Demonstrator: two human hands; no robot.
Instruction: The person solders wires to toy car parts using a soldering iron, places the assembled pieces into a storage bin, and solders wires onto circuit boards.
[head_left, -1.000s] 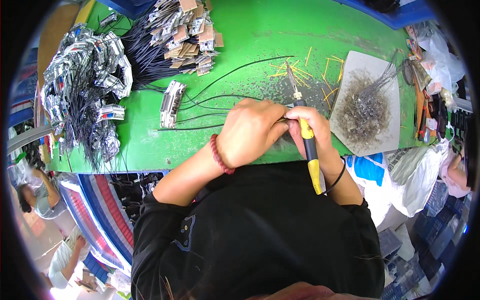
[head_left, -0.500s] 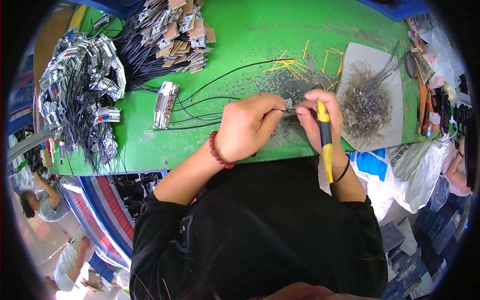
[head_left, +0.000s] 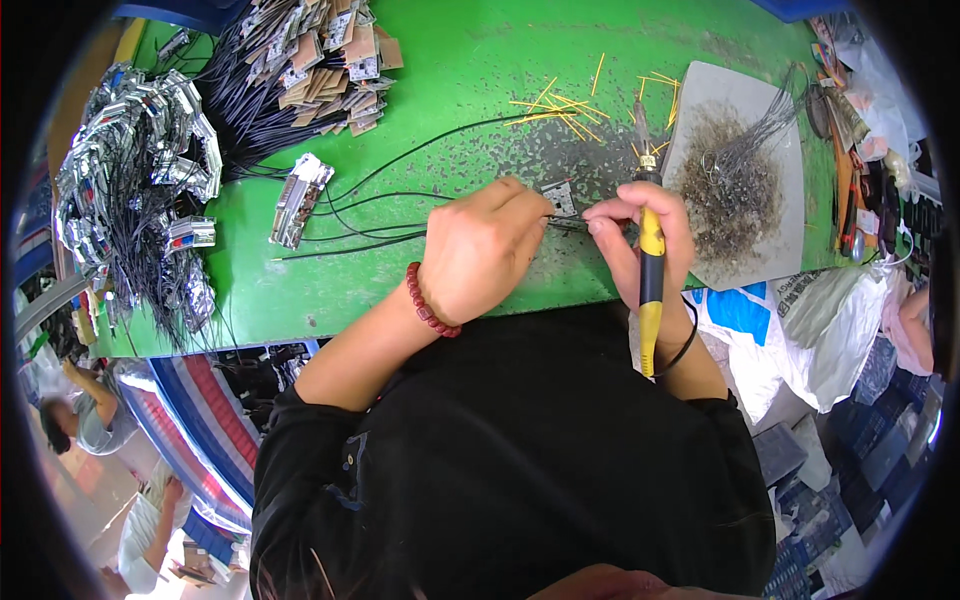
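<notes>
My left hand (head_left: 485, 238), with a red bead bracelet at its wrist, is closed on thin black cables (head_left: 395, 196) that run left over the green table. The cables lead to a silver metal part (head_left: 300, 198) lying on its surface. In my right hand (head_left: 674, 228) is a soldering iron (head_left: 651, 270) with a yellow and black handle, its tip pointing away from me. The right thumb and index finger also come together near the cable ends, by the left fingertips. A small circuit board (head_left: 563, 195) lies just beyond the fingers.
Thin yellow sticks (head_left: 575, 108) lie scattered beyond my hands. A grey board (head_left: 795, 190) at the right bears dark debris and fine wires. Bundles of silver parts with black cables (head_left: 140, 170) and a pile of boards (head_left: 325, 70) stand at the left. Other people (head_left: 100, 415) appear lower left.
The view has shifted a little. My hands have drawn slightly apart, uncovering more of the circuit board, and the iron's metal tip now shows beyond my right hand.
</notes>
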